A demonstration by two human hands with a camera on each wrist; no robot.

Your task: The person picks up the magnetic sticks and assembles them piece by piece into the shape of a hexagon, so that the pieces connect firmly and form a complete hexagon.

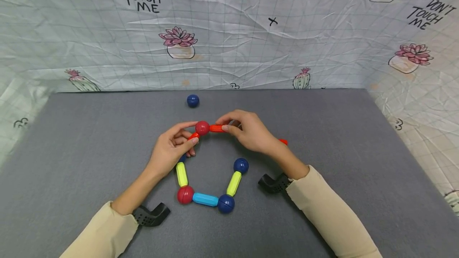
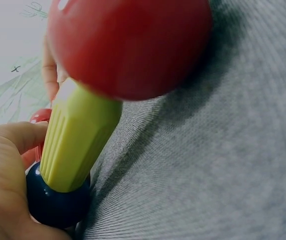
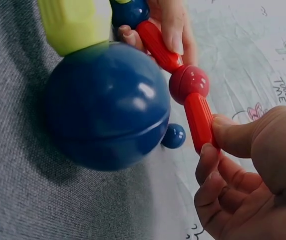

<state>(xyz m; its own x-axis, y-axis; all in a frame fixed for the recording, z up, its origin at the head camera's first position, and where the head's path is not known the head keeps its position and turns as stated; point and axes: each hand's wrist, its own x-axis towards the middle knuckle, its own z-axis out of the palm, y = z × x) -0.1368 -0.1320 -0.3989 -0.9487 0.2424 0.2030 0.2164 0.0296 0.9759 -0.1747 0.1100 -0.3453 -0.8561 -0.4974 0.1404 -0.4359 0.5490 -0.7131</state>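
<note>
My left hand (image 1: 166,150) pinches a red magnetic rod (image 3: 158,46) between thumb and fingers. One end of that rod meets a red ball (image 1: 202,128), the other a blue ball (image 2: 58,200) partly hidden by the hand. On the red ball's right side sits a second red rod (image 3: 198,120), pinched by my right hand (image 1: 252,132). From the partly hidden blue ball the chain runs through a yellow rod (image 1: 181,174), a red ball (image 1: 185,194), a light-blue rod (image 1: 205,199), a blue ball (image 1: 226,203) and a yellow rod (image 1: 234,184) to an end blue ball (image 1: 241,165).
A loose blue ball (image 1: 193,100) lies near the back edge of the grey table (image 1: 89,130). Part of a red piece (image 1: 283,141) shows behind my right forearm. A printed cloth (image 1: 233,51) hangs along the back and right side.
</note>
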